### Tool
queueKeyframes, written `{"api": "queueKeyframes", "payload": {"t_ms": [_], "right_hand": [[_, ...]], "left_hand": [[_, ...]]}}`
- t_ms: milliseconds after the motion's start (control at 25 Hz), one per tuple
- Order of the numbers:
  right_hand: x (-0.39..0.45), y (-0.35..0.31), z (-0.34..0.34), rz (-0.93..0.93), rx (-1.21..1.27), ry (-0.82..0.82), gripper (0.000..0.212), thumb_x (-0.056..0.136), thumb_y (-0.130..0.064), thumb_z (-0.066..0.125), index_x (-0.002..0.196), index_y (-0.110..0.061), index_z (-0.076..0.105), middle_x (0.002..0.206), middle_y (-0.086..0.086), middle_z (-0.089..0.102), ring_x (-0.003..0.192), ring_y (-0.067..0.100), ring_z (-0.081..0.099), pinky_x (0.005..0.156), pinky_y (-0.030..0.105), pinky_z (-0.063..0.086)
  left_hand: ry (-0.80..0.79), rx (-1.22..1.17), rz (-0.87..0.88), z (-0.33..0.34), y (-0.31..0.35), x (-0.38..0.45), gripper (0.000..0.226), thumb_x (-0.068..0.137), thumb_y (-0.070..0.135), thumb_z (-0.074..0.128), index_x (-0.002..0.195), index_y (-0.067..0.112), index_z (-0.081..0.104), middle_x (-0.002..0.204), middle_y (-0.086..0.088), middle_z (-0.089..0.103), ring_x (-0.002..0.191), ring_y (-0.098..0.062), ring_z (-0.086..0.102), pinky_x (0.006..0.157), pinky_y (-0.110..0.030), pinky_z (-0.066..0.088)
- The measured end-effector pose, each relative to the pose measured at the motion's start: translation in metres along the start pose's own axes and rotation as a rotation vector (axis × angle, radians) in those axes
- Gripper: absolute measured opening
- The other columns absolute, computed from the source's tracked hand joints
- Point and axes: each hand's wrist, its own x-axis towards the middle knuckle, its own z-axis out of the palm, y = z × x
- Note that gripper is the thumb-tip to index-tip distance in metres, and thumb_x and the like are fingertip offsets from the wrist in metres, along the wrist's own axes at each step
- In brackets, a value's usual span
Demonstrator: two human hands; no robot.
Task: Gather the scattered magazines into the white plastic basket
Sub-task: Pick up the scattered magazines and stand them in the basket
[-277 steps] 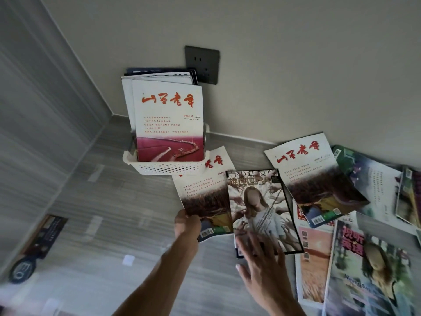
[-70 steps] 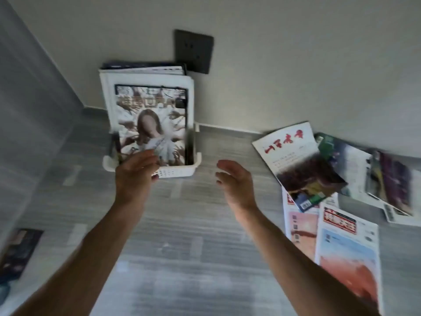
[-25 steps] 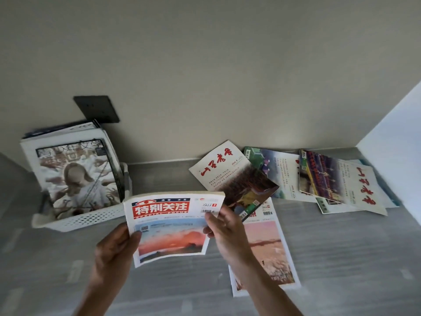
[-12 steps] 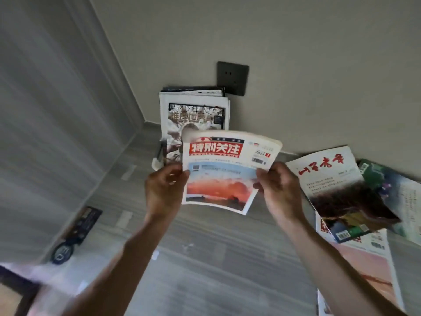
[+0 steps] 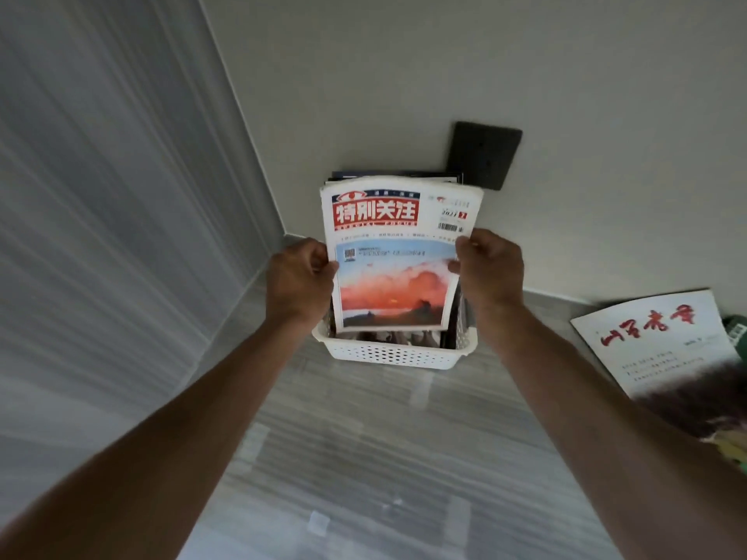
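A magazine with a red title banner and a sunset picture (image 5: 394,284) stands upright over the white plastic basket (image 5: 394,353), its lower edge just above the basket's rim, in front of the magazines that stand inside. My left hand (image 5: 301,276) grips its left edge and my right hand (image 5: 487,268) grips its right edge. The stack behind it (image 5: 388,177) shows only as top edges. The basket sits on the grey floor against the wall, near the corner.
A black wall socket plate (image 5: 483,153) is behind the basket. A white magazine with red brush lettering (image 5: 663,349) lies on the floor at the right, with a green one (image 5: 737,325) peeking past it. A grey panelled wall runs along the left.
Both hands have carried the sunset magazine forward from mid-air to the basket and turned it upright in front of the stack. Earlier, the magazine with the figure cover went into the basket.
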Motion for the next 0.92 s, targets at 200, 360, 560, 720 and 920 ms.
{"api": "queueKeyframes", "payload": {"t_ms": [200,360,560,720,920], "right_hand": [[-0.002,0.041,0.011,0.121,-0.02,-0.049,0.029,0.094,-0.017,0.047,0.12,-0.024,0.057,0.121,-0.005,0.064,0.1,0.022,0.065,0.077,0.04,0.058],[-0.048,0.088,-0.034,0.17,-0.008,-0.08,0.04,0.089,-0.01,0.056,0.12,-0.036,0.057,0.123,-0.009,0.061,0.104,0.012,0.065,0.092,0.042,0.056],[-0.149,0.158,-0.171,0.217,-0.363,-0.002,0.037,0.084,0.005,0.057,0.114,-0.014,0.065,0.106,0.002,0.07,0.096,0.019,0.07,0.083,0.028,0.053],[-0.189,0.198,-0.282,0.343,-0.761,0.142,0.039,0.084,-0.021,0.067,0.121,-0.014,0.059,0.122,0.011,0.066,0.111,0.034,0.062,0.089,0.042,0.052],[-0.203,0.215,-0.316,0.511,-1.162,-0.177,0.094,0.083,-0.063,0.053,0.147,-0.002,0.021,0.155,0.019,0.025,0.136,0.039,0.035,0.102,0.049,0.045]], "left_hand": [[-0.039,-0.009,-0.178,0.019,-0.038,-0.013,0.012,0.085,0.023,0.068,0.095,0.019,0.064,0.096,0.004,0.07,0.08,-0.013,0.065,0.069,-0.028,0.051],[-0.107,-0.093,-0.153,0.025,-0.035,-0.065,0.02,0.085,0.019,0.065,0.104,0.021,0.062,0.097,0.005,0.067,0.08,-0.016,0.067,0.07,-0.03,0.054],[-0.419,-0.18,-0.157,0.065,0.016,-0.192,0.017,0.083,0.005,0.064,0.091,0.02,0.068,0.089,0.013,0.07,0.076,0.004,0.064,0.062,-0.011,0.046],[-0.689,-0.211,-0.166,0.121,0.061,-0.286,0.021,0.08,0.0,0.063,0.087,0.018,0.07,0.083,0.009,0.07,0.071,0.0,0.066,0.061,-0.005,0.045],[-0.891,-0.187,-0.154,0.177,0.106,-0.346,0.024,0.078,0.008,0.063,0.083,0.031,0.066,0.084,0.016,0.07,0.077,0.003,0.065,0.07,-0.015,0.049]]}}
